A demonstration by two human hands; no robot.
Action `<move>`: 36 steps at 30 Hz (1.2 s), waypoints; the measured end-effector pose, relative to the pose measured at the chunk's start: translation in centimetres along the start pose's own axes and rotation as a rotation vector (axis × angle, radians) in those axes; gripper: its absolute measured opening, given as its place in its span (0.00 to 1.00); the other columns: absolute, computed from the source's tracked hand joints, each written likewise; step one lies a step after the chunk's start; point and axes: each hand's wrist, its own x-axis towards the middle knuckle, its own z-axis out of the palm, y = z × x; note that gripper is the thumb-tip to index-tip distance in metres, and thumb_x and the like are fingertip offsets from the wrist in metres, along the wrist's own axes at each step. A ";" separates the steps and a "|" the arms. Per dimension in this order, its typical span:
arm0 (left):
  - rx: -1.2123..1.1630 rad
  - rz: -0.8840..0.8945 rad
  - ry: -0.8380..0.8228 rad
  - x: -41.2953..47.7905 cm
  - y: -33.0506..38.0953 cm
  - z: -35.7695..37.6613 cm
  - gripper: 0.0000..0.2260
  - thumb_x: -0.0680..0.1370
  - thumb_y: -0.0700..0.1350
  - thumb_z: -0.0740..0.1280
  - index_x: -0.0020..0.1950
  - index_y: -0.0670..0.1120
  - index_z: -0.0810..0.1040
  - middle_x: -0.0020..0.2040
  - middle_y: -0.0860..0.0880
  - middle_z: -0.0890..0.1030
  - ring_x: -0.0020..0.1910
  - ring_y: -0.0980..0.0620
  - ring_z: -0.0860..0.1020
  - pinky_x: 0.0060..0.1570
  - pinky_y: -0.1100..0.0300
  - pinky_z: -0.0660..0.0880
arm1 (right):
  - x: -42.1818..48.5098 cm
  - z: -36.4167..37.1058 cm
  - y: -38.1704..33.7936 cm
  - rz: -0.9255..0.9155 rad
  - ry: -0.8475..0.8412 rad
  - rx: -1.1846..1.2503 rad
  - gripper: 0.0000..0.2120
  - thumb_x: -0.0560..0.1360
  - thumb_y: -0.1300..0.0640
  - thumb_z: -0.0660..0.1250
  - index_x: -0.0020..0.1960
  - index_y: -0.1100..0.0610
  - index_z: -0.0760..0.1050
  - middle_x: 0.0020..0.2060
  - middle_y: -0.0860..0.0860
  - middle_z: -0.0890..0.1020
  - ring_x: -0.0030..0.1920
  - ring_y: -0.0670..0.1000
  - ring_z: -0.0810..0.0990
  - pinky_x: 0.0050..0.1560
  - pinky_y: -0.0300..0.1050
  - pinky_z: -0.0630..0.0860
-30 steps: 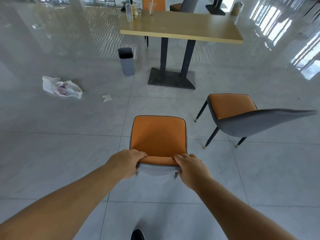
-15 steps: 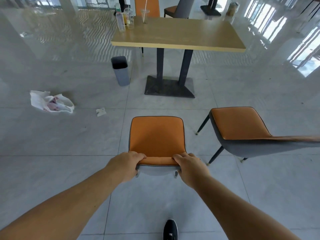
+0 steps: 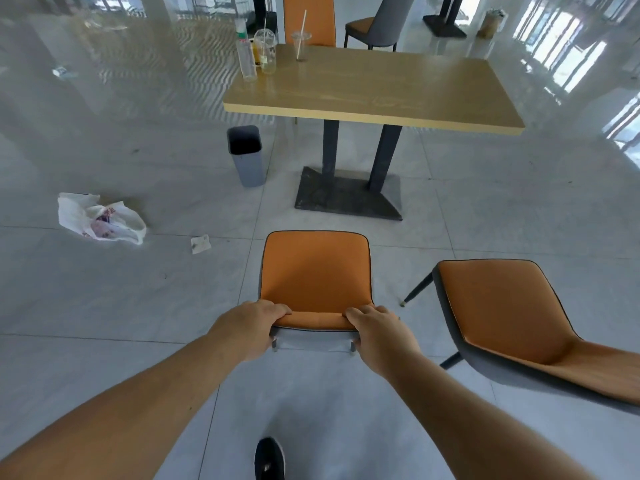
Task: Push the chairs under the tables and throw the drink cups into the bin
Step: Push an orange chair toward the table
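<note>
No legible brand or writing anywhere: only a reddish printed patch on the crumpled white plastic bag [image 3: 100, 220] on the floor, too blurred to read. Left hand [image 3: 251, 327] and right hand [image 3: 379, 336] both curled closed over the top edge of the orange chair [image 3: 315, 271], one at each corner of the backrest, thumbs hidden behind. Chair now closer to the wooden table [image 3: 374, 88] than half a second ago, yet short of its dark base, not under the top. Second orange chair [image 3: 512, 320] just right, larger in view than before. Two clear drink cups [image 3: 300, 46] with straws and a bottle [image 3: 245, 53] on the far left corner. Grey bin [image 3: 246, 155] on the floor beside the table's left end. Black shoe [image 3: 269, 459] at the bottom edge.
</note>
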 end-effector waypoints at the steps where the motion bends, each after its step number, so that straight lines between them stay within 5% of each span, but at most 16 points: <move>1: -0.003 0.000 0.001 1.2 -0.5 -0.6 0.23 0.82 0.44 0.69 0.75 0.60 0.72 0.67 0.54 0.78 0.61 0.50 0.78 0.62 0.52 0.77 | 1.3 -0.4 0.2 0.004 -0.001 0.000 0.14 0.81 0.55 0.67 0.66 0.45 0.73 0.55 0.47 0.80 0.57 0.54 0.77 0.54 0.51 0.81; 21: 0.039 0.052 -0.006 28.8 -10.5 -14.1 0.21 0.83 0.45 0.68 0.75 0.60 0.72 0.65 0.54 0.78 0.61 0.50 0.76 0.62 0.49 0.77 | 30.8 -8.4 6.1 0.052 0.006 0.009 0.10 0.83 0.54 0.65 0.63 0.46 0.73 0.54 0.48 0.80 0.56 0.54 0.77 0.51 0.52 0.81; 36: 0.085 -0.098 0.043 43.1 -10.9 -19.4 0.22 0.81 0.42 0.70 0.73 0.57 0.72 0.63 0.50 0.77 0.58 0.49 0.77 0.58 0.50 0.80 | 44.9 -12.9 12.2 0.043 0.032 -0.012 0.09 0.82 0.56 0.67 0.59 0.47 0.72 0.49 0.48 0.78 0.51 0.54 0.76 0.47 0.53 0.82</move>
